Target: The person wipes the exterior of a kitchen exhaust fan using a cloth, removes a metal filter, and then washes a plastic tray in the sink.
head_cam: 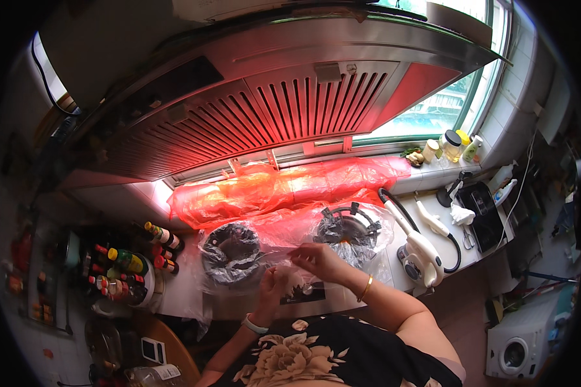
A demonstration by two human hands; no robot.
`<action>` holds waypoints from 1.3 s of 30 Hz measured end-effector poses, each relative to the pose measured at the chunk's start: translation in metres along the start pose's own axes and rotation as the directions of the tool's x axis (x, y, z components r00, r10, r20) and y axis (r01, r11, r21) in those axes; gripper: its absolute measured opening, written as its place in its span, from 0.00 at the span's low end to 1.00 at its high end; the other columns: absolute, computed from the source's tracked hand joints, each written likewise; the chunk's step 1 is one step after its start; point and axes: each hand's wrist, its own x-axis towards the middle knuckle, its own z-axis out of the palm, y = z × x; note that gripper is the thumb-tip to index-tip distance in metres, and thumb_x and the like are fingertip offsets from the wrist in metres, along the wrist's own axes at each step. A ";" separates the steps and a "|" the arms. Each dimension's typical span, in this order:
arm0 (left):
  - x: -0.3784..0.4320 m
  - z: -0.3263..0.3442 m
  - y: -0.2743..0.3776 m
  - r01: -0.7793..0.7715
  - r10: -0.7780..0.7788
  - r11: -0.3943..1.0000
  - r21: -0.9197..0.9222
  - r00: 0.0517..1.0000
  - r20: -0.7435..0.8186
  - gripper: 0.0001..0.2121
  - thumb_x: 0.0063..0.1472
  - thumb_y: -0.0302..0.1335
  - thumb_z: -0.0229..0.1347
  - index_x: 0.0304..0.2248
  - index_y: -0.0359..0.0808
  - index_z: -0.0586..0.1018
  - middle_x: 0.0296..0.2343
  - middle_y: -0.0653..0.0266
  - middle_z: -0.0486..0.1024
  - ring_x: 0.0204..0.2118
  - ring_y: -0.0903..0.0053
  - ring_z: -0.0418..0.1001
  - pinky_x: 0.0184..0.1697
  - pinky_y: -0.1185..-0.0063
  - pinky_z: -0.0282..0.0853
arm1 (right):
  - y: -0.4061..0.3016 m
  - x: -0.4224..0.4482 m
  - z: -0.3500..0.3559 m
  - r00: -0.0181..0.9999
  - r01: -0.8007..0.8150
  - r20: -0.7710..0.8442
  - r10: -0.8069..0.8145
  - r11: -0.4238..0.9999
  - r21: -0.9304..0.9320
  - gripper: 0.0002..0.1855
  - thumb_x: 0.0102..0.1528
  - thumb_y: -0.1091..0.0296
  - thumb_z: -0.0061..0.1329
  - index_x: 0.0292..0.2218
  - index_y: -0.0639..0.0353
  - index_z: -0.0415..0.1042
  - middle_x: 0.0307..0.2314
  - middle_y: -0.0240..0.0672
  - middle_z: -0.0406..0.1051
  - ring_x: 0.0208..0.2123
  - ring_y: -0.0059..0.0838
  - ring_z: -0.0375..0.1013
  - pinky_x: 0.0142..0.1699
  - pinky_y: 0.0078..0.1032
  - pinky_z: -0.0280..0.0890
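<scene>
My left hand [274,283], with a pale band at the wrist, is closed at the front of a gas hob [252,302]. My right hand [322,262], wearing a gold bangle, is just above and right of it, thumb and fingers pinched together. Thin clear plastic film [281,256] runs between the fingertips of both hands; its exact edge is hard to make out. The film also lies crumpled over the left burner [232,251] and the right burner [347,228]. Behind them, red plastic sheeting [290,186] drapes the tiled ledge.
Overhead hangs a slatted range hood [314,106]. A white handheld steam cleaner [419,251] with a black hose stands right of the hob, near a black appliance [481,213]. Sauce bottles [126,261] crowd the left. Jars [450,145] line the window ledge.
</scene>
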 end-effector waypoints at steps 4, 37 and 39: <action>0.040 -0.023 0.088 -0.310 0.313 0.938 0.153 0.950 0.005 0.16 0.67 0.30 0.49 0.51 0.34 0.68 0.42 0.65 0.71 0.43 0.80 0.71 0.41 0.78 0.71 | -0.050 0.074 -0.101 0.906 0.108 -0.422 0.036 0.944 0.311 0.17 0.63 0.61 0.42 0.44 0.65 0.73 0.28 0.33 0.76 0.25 0.19 0.74 0.30 0.20 0.66; 0.181 0.008 0.352 -0.409 0.484 0.862 -0.299 0.838 0.252 0.09 0.61 0.28 0.52 0.39 0.33 0.76 0.31 0.64 0.75 0.29 0.79 0.71 0.32 0.80 0.68 | -0.139 0.189 -0.157 0.506 0.567 -0.861 -0.042 0.769 0.295 0.15 0.57 0.62 0.51 0.28 0.67 0.72 0.17 0.36 0.71 0.17 0.21 0.65 0.25 0.21 0.59; 0.175 0.008 0.355 -0.388 0.440 0.889 -0.241 0.869 0.226 0.08 0.61 0.27 0.52 0.38 0.33 0.77 0.31 0.64 0.75 0.29 0.79 0.71 0.33 0.79 0.68 | -0.141 0.189 -0.156 0.488 0.581 -0.873 -0.019 0.753 0.308 0.15 0.57 0.63 0.50 0.28 0.68 0.72 0.17 0.36 0.71 0.17 0.21 0.65 0.24 0.20 0.59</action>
